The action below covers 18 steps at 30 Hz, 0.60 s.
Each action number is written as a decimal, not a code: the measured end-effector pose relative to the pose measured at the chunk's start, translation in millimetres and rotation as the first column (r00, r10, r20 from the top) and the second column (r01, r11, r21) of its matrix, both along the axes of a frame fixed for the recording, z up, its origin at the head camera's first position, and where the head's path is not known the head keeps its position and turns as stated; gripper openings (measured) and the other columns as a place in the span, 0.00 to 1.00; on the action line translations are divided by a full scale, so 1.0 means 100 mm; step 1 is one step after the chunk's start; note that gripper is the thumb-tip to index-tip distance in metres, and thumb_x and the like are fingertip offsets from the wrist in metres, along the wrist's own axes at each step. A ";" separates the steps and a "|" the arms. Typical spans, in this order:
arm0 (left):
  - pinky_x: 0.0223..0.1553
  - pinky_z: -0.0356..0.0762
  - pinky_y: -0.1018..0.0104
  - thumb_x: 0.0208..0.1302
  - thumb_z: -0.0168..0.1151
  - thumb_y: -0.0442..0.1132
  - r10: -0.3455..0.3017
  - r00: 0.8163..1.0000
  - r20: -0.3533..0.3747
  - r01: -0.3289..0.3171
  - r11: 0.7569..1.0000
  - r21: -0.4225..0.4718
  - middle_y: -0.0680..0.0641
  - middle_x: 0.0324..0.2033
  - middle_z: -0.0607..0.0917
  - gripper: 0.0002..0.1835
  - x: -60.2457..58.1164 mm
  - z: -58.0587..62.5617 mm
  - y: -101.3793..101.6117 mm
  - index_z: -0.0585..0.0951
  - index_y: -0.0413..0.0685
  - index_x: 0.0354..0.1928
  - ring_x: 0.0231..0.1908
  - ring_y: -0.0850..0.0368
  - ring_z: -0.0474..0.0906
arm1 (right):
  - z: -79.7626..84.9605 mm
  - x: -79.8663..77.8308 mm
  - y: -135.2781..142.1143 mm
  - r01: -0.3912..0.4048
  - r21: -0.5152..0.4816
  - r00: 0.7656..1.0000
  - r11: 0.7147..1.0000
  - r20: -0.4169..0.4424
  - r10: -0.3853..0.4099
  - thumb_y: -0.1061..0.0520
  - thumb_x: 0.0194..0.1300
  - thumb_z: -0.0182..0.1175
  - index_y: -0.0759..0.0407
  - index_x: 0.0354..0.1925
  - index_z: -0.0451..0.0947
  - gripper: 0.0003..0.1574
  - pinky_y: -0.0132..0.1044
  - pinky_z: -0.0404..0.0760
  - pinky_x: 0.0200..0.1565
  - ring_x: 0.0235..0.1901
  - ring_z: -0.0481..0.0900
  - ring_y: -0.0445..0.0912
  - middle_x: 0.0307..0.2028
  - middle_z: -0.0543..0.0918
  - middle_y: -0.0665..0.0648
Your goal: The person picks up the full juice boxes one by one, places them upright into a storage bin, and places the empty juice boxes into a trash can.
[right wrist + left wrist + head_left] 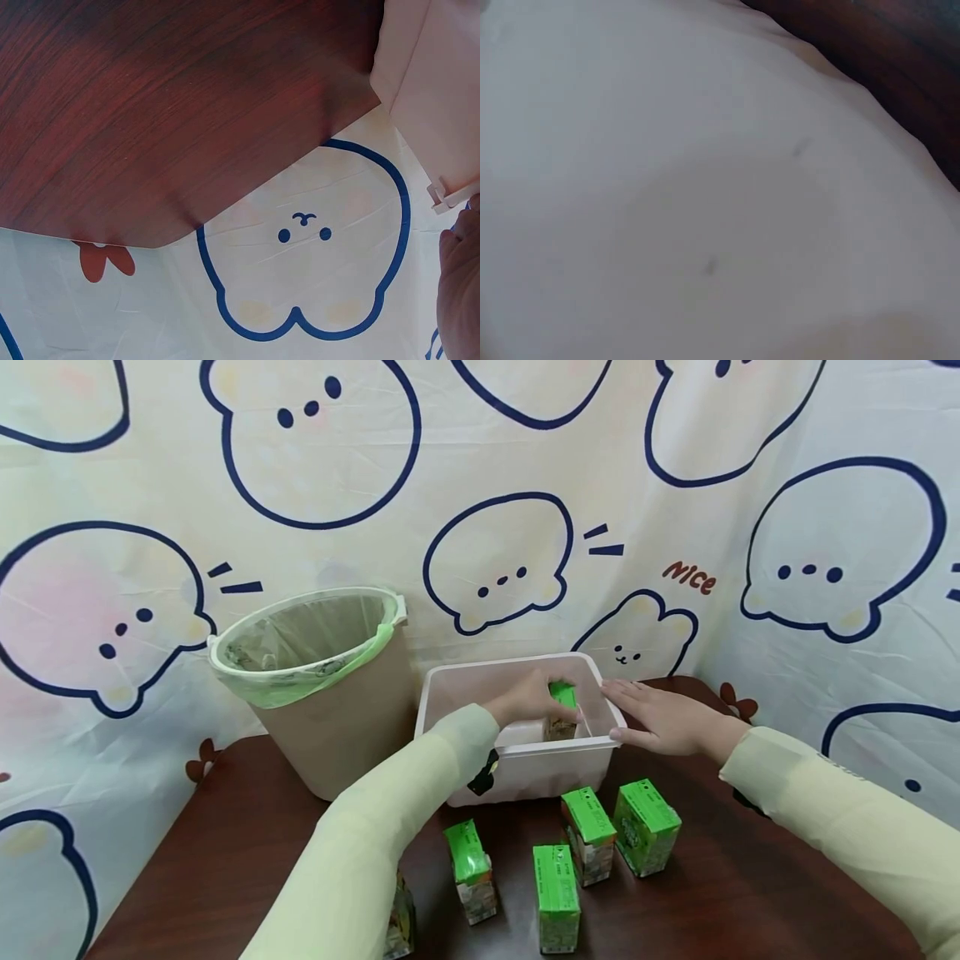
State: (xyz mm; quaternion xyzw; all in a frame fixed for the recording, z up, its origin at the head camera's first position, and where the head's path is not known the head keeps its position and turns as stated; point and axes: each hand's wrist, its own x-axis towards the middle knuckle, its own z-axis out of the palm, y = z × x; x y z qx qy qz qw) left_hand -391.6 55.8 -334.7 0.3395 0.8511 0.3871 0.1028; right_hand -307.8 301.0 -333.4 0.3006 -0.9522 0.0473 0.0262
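My left hand point(527, 697) reaches over the near side of a pale plastic bin point(555, 774). Inside it, thumb and fingers grip a small green-topped carton point(562, 695) near the bin's right end. Flat along the right rim rests my right hand point(671, 717), its fingers straight. In the right wrist view, that hand point(459, 281) shows at the edge beside the bin's wall point(435, 90). Several similar cartons stand in front of the bin, among them one carton point(555, 897) nearest me and another carton point(648, 827) at the right. A pale surface fills most of the left wrist view.
A tall beige trash can point(345, 718) with a green-edged liner stands left of the bin. More cartons point(471, 868) are on the dark wooden table point(720, 893), one partly hidden by my left sleeve. A printed curtain point(345, 552) hangs behind the table.
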 end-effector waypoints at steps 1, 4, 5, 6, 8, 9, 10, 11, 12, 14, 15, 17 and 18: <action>0.34 0.74 0.68 0.49 0.78 0.44 0.002 1.000 0.004 -0.002 1.000 -0.008 0.52 0.40 0.80 0.31 -0.01 -0.01 0.00 0.80 0.45 0.56 0.36 0.56 0.74 | 0.00 0.00 0.00 -0.001 -0.001 1.000 1.000 -0.002 0.001 0.30 0.71 0.44 0.60 0.76 0.47 0.51 0.60 0.59 0.65 0.71 0.52 0.60 0.74 0.53 0.63; 0.36 0.74 0.68 0.50 0.78 0.44 0.008 1.000 0.002 -0.008 1.000 -0.029 0.52 0.41 0.80 0.32 -0.02 -0.02 0.02 0.79 0.45 0.58 0.37 0.56 0.74 | -0.02 -0.01 0.00 -0.003 -0.002 1.000 1.000 -0.009 0.003 0.30 0.71 0.44 0.60 0.76 0.47 0.51 0.60 0.59 0.65 0.71 0.52 0.60 0.74 0.52 0.62; 0.37 0.73 0.68 0.50 0.78 0.44 0.009 1.000 -0.001 -0.010 0.999 -0.034 0.52 0.42 0.80 0.32 -0.02 -0.02 0.02 0.79 0.45 0.58 0.38 0.56 0.74 | -0.02 -0.01 0.01 -0.004 -0.004 1.000 1.000 -0.011 0.004 0.30 0.71 0.44 0.60 0.76 0.47 0.51 0.60 0.59 0.65 0.71 0.52 0.60 0.74 0.53 0.62; 0.37 0.73 0.68 0.50 0.78 0.44 0.012 1.000 -0.004 -0.012 0.999 -0.039 0.52 0.42 0.80 0.32 -0.02 -0.03 0.02 0.79 0.45 0.57 0.38 0.56 0.74 | -0.02 -0.02 0.01 -0.006 -0.008 1.000 1.000 -0.012 0.005 0.30 0.71 0.45 0.60 0.76 0.47 0.51 0.60 0.59 0.65 0.71 0.53 0.60 0.74 0.53 0.63; 0.37 0.73 0.69 0.50 0.78 0.44 0.014 1.000 -0.011 -0.014 0.999 -0.051 0.53 0.43 0.80 0.31 -0.03 -0.04 0.03 0.79 0.46 0.57 0.39 0.56 0.74 | -0.03 -0.02 0.01 -0.008 -0.012 1.000 1.000 -0.011 0.008 0.30 0.71 0.45 0.60 0.76 0.47 0.51 0.60 0.59 0.65 0.71 0.52 0.60 0.74 0.53 0.63; 0.37 0.73 0.69 0.50 0.78 0.44 0.015 1.000 -0.013 -0.016 0.998 -0.057 0.53 0.44 0.80 0.30 -0.03 -0.04 0.03 0.80 0.46 0.56 0.39 0.56 0.74 | -0.03 -0.02 0.01 -0.008 -0.012 1.000 1.000 -0.011 0.008 0.30 0.71 0.45 0.60 0.76 0.47 0.51 0.59 0.59 0.65 0.71 0.52 0.60 0.74 0.53 0.63; 0.38 0.73 0.69 0.50 0.78 0.44 0.017 1.000 -0.014 -0.018 0.998 -0.062 0.53 0.45 0.80 0.30 -0.03 -0.05 0.03 0.80 0.46 0.56 0.40 0.57 0.74 | -0.03 -0.02 0.01 -0.010 -0.014 1.000 1.000 -0.011 0.010 0.30 0.71 0.45 0.60 0.76 0.47 0.51 0.59 0.59 0.65 0.71 0.52 0.60 0.74 0.53 0.63; 0.38 0.73 0.69 0.50 0.78 0.44 0.021 1.000 -0.014 -0.022 0.998 -0.067 0.53 0.45 0.80 0.30 -0.03 -0.05 0.03 0.80 0.47 0.56 0.40 0.57 0.74 | -0.03 -0.02 0.01 -0.010 -0.017 1.000 1.000 -0.008 0.010 0.30 0.71 0.45 0.59 0.76 0.47 0.51 0.59 0.59 0.65 0.71 0.52 0.59 0.74 0.53 0.63; 0.38 0.73 0.69 0.50 0.78 0.44 0.024 1.000 -0.013 -0.024 0.997 -0.074 0.53 0.45 0.80 0.30 -0.03 -0.05 0.03 0.80 0.47 0.56 0.40 0.57 0.74 | -0.03 -0.02 0.01 -0.010 -0.017 1.000 1.000 -0.007 0.010 0.30 0.71 0.45 0.59 0.76 0.47 0.51 0.59 0.59 0.65 0.71 0.52 0.59 0.74 0.53 0.62; 0.39 0.74 0.69 0.50 0.78 0.43 0.021 1.000 -0.010 -0.021 0.996 -0.082 0.53 0.45 0.81 0.28 -0.02 -0.06 0.03 0.80 0.47 0.54 0.41 0.57 0.74 | -0.03 -0.02 0.01 -0.009 -0.014 1.000 1.000 -0.005 0.009 0.30 0.71 0.44 0.59 0.76 0.47 0.51 0.59 0.59 0.65 0.72 0.52 0.59 0.74 0.52 0.62; 0.39 0.74 0.69 0.49 0.78 0.44 0.023 1.000 -0.008 -0.023 0.996 -0.087 0.53 0.44 0.81 0.28 -0.02 -0.06 0.03 0.80 0.47 0.53 0.41 0.57 0.74 | -0.03 -0.01 0.01 -0.008 -0.012 1.000 1.000 -0.005 0.008 0.30 0.71 0.44 0.59 0.76 0.47 0.51 0.59 0.59 0.65 0.72 0.52 0.59 0.74 0.52 0.61; 0.39 0.73 0.68 0.49 0.78 0.44 0.026 1.000 -0.006 -0.027 0.995 -0.099 0.53 0.42 0.81 0.26 -0.01 -0.06 0.03 0.81 0.48 0.50 0.40 0.57 0.74 | -0.03 -0.01 0.01 -0.009 -0.011 1.000 1.000 -0.006 0.009 0.30 0.71 0.45 0.59 0.76 0.47 0.51 0.59 0.59 0.65 0.71 0.52 0.59 0.74 0.52 0.61; 0.39 0.73 0.68 0.49 0.78 0.44 0.025 1.000 -0.006 -0.026 0.994 -0.107 0.53 0.40 0.81 0.25 -0.01 -0.06 0.03 0.81 0.48 0.49 0.40 0.56 0.74 | -0.02 -0.01 0.01 -0.009 -0.009 1.000 1.000 -0.008 0.009 0.30 0.71 0.44 0.59 0.76 0.47 0.51 0.59 0.59 0.65 0.71 0.52 0.59 0.74 0.52 0.61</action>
